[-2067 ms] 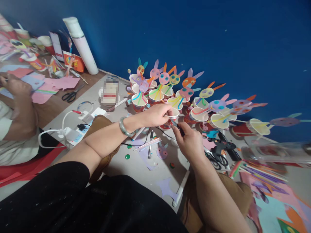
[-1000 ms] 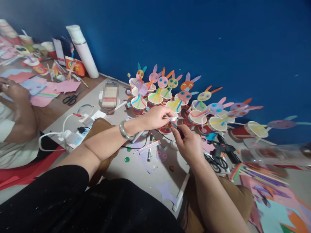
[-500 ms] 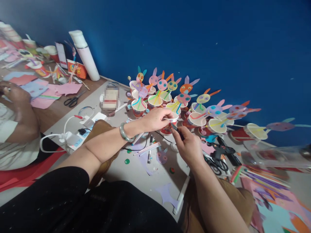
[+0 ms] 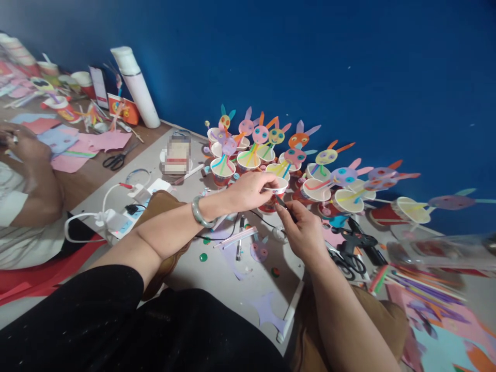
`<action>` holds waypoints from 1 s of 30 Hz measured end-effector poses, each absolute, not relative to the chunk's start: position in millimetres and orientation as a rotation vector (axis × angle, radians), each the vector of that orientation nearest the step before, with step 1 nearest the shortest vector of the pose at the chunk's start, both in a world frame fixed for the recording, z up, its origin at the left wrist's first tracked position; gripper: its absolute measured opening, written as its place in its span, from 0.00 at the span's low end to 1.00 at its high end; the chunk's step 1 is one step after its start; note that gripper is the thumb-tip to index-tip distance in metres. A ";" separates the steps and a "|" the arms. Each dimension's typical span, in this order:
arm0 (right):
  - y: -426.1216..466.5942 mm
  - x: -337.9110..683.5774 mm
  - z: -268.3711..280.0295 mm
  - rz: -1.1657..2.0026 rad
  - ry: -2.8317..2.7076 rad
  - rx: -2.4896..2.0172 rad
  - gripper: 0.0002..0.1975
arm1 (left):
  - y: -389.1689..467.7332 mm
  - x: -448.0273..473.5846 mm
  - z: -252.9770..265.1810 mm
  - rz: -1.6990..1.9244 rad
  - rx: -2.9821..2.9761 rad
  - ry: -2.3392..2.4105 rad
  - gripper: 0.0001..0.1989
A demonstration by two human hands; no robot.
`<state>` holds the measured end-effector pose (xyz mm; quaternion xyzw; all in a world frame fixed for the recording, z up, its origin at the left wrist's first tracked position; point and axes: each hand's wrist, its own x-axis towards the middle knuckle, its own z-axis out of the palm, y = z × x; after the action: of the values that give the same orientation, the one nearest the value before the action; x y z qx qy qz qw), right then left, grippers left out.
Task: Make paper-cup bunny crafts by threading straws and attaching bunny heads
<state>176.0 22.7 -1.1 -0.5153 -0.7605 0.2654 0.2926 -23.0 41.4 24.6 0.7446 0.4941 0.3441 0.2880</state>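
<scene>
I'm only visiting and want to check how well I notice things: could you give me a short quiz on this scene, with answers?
1. Which wrist, left or right, wears the bracelet?

2. What does the right hand hold?
A) a phone
B) a slim dark tool
C) a flask

3. Fill in the blank: the left hand is at the rim of a paper ____.

Key:
1. The left
2. B
3. Cup
</scene>
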 end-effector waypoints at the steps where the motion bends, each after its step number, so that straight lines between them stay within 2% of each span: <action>1: 22.8 176.1 -1.3 0.704 -2.026 -1.375 0.18 | 41.2 -22.9 24.7 0.920 1.992 1.320 0.10; 17: 30.2 170.3 -7.4 0.636 -2.009 -1.403 0.18 | 40.2 -12.6 15.6 0.909 2.253 1.525 0.14; 25: 31.3 166.6 -10.5 0.202 -2.188 -1.574 0.18 | 38.4 -8.5 7.6 0.846 2.335 1.559 0.13; 30: 26.9 165.3 -12.2 -0.103 -2.259 -1.612 0.14 | 42.8 -7.0 -6.1 0.869 2.392 1.551 0.13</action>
<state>165.3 26.9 -12.2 -0.5708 -0.8000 -0.0365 0.1814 -7.0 42.8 -6.1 0.8000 0.5188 0.2905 0.0806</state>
